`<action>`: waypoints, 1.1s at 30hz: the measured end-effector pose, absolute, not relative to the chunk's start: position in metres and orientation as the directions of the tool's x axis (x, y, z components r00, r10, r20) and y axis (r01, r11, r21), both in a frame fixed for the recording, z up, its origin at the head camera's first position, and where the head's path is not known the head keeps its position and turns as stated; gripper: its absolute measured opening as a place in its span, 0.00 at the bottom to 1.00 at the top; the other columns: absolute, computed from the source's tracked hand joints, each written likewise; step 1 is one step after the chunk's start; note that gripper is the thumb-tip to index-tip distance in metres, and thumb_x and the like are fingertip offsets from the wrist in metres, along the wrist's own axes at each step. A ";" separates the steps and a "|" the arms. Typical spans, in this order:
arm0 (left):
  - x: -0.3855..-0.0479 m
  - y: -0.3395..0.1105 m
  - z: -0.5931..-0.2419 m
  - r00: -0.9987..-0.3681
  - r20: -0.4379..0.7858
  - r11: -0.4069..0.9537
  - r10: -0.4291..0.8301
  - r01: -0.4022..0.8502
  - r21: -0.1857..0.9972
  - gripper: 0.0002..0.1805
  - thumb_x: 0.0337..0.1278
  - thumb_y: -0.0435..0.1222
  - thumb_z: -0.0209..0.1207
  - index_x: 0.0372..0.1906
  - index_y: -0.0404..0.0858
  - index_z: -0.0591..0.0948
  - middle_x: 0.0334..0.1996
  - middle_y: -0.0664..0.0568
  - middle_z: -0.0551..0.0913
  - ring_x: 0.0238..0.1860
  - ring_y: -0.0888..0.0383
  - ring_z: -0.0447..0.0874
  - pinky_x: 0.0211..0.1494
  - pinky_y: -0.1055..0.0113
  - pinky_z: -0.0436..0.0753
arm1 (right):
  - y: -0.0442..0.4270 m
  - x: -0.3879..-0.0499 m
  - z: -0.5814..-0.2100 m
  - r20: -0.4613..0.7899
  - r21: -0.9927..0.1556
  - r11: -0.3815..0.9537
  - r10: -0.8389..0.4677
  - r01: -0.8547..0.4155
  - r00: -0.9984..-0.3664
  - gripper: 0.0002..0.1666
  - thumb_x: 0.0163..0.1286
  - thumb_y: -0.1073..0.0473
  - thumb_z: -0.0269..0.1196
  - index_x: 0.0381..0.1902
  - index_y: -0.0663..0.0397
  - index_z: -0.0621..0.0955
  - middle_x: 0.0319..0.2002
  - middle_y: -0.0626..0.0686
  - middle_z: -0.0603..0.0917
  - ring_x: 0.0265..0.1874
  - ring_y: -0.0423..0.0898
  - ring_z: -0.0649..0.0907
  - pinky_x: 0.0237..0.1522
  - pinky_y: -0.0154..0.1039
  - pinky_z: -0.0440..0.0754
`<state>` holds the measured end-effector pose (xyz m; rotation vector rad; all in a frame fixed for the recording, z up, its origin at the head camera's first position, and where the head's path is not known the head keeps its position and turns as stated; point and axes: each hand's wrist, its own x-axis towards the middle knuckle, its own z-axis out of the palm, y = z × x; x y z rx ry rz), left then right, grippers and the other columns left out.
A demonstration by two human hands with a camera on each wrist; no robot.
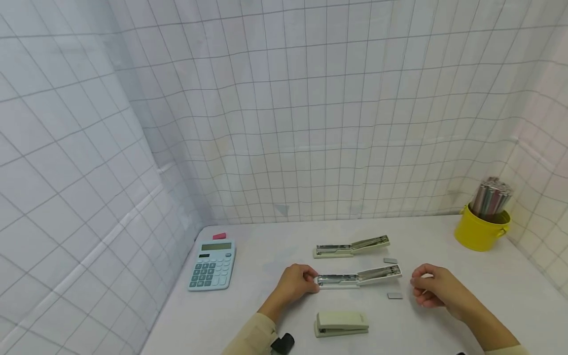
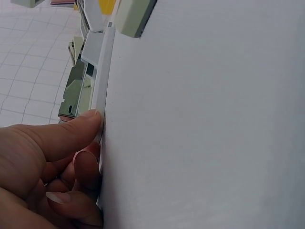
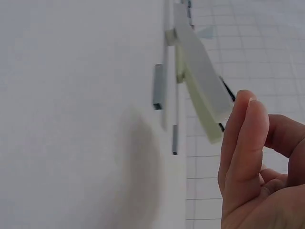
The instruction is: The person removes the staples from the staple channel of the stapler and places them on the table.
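Observation:
My left hand [image 1: 296,282] pinches the near-left end of a white stapler [image 1: 339,282], whose top is swung open to the right. In the left wrist view the thumb [image 2: 78,133] presses against the edge of its base. Right of that stapler, my right hand [image 1: 435,287] hovers above the table with bent fingers and nothing visible in them. Two grey staple strips lie near it: one strip [image 1: 395,296] in front of the raised top, another strip [image 1: 390,261] behind it. A pale green stapler [image 1: 335,251] stands opened out farther back. Nearer me sits a closed pale green stapler [image 1: 341,323].
A light blue calculator [image 1: 212,266] lies at the left, with a pink eraser [image 1: 219,236] behind it. At the back right stands a yellow bucket [image 1: 477,234] holding a bundle of pencils [image 1: 490,196]. Grid-patterned cloth walls [image 1: 293,118] surround the white table [image 1: 262,246].

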<state>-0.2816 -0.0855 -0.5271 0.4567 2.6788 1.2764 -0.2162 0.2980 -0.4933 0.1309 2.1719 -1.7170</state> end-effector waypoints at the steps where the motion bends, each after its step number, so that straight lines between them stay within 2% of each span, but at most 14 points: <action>1: -0.281 -0.086 -0.527 -0.944 0.008 0.594 0.331 0.215 0.775 0.12 0.43 0.32 0.75 0.38 0.39 0.87 0.23 0.61 0.79 0.25 0.65 0.73 0.32 0.70 0.72 | 0.300 -0.216 -0.487 -0.327 -0.928 0.237 -0.154 0.286 -0.932 0.17 0.74 0.56 0.61 0.51 0.63 0.73 0.30 0.52 0.83 0.23 0.43 0.83 0.29 0.37 0.85; 5: -0.280 -0.089 -0.528 -0.940 0.018 0.594 0.339 0.229 0.771 0.14 0.44 0.31 0.74 0.41 0.39 0.87 0.24 0.61 0.78 0.25 0.64 0.73 0.32 0.69 0.72 | 0.297 -0.211 -0.468 -0.248 -0.962 0.178 -0.243 0.209 -0.938 0.17 0.76 0.53 0.61 0.53 0.60 0.74 0.32 0.52 0.81 0.23 0.41 0.81 0.30 0.36 0.84; 8: -0.276 -0.096 -0.527 -0.942 0.017 0.596 0.336 0.227 0.770 0.17 0.46 0.31 0.73 0.45 0.39 0.86 0.25 0.60 0.78 0.26 0.63 0.73 0.32 0.68 0.73 | 0.282 -0.208 -0.461 -0.181 -0.978 0.158 -0.309 0.137 -0.934 0.20 0.77 0.54 0.60 0.56 0.63 0.74 0.34 0.52 0.81 0.24 0.41 0.80 0.30 0.36 0.83; 12: -0.262 -0.108 -0.519 -0.943 0.001 0.566 0.333 0.201 0.800 0.17 0.48 0.31 0.72 0.46 0.38 0.86 0.27 0.58 0.79 0.27 0.61 0.74 0.31 0.67 0.73 | 0.251 -0.203 -0.456 -0.107 -0.982 0.185 -0.365 0.041 -0.925 0.25 0.76 0.56 0.61 0.60 0.69 0.72 0.36 0.56 0.81 0.27 0.44 0.81 0.33 0.40 0.84; 15: -0.247 -0.115 -0.513 -0.932 -0.056 0.515 0.359 0.147 0.844 0.15 0.48 0.31 0.72 0.45 0.38 0.86 0.27 0.57 0.80 0.27 0.60 0.75 0.30 0.68 0.73 | 0.224 -0.201 -0.457 -0.053 -0.974 0.224 -0.408 -0.043 -0.911 0.24 0.74 0.57 0.62 0.59 0.71 0.74 0.41 0.60 0.81 0.35 0.47 0.82 0.38 0.43 0.85; 18: -0.232 -0.120 -0.512 -0.914 -0.125 0.471 0.387 0.079 0.878 0.16 0.49 0.30 0.72 0.46 0.38 0.86 0.27 0.55 0.81 0.27 0.58 0.74 0.29 0.68 0.73 | 0.196 -0.200 -0.462 0.001 -0.952 0.274 -0.453 -0.140 -0.892 0.23 0.73 0.56 0.64 0.57 0.67 0.78 0.49 0.62 0.81 0.46 0.51 0.82 0.45 0.40 0.83; 21: -0.219 -0.121 -0.515 -0.902 -0.151 0.463 0.405 0.060 0.884 0.17 0.49 0.30 0.73 0.47 0.39 0.86 0.27 0.56 0.81 0.26 0.59 0.74 0.29 0.69 0.72 | 0.174 -0.196 -0.471 0.048 -0.900 0.358 -0.487 -0.250 -0.872 0.21 0.72 0.53 0.66 0.57 0.60 0.80 0.55 0.58 0.82 0.55 0.55 0.80 0.55 0.42 0.80; 24: -0.209 -0.119 -0.519 -0.892 -0.140 0.488 0.430 0.099 0.867 0.17 0.47 0.31 0.73 0.46 0.41 0.87 0.27 0.58 0.80 0.25 0.62 0.73 0.29 0.70 0.71 | 0.158 -0.190 -0.479 0.092 -0.821 0.451 -0.502 -0.350 -0.860 0.22 0.70 0.49 0.67 0.57 0.52 0.81 0.57 0.50 0.83 0.60 0.53 0.79 0.60 0.47 0.77; 27: -0.201 -0.115 -0.521 -0.885 -0.111 0.510 0.451 0.154 0.846 0.19 0.43 0.32 0.74 0.45 0.42 0.87 0.25 0.61 0.80 0.24 0.65 0.73 0.29 0.71 0.71 | 0.146 -0.186 -0.484 0.141 -0.752 0.498 -0.517 -0.431 -0.844 0.23 0.68 0.46 0.69 0.56 0.49 0.82 0.57 0.45 0.83 0.60 0.49 0.79 0.60 0.51 0.77; 33: -0.192 -0.107 -0.521 -0.891 -0.069 0.501 0.449 0.187 0.845 0.21 0.38 0.29 0.75 0.45 0.42 0.87 0.24 0.62 0.79 0.23 0.68 0.72 0.29 0.72 0.71 | 0.132 -0.185 -0.485 0.137 -0.730 0.491 -0.577 -0.476 -0.805 0.24 0.64 0.46 0.71 0.55 0.49 0.83 0.54 0.44 0.83 0.56 0.43 0.79 0.58 0.47 0.77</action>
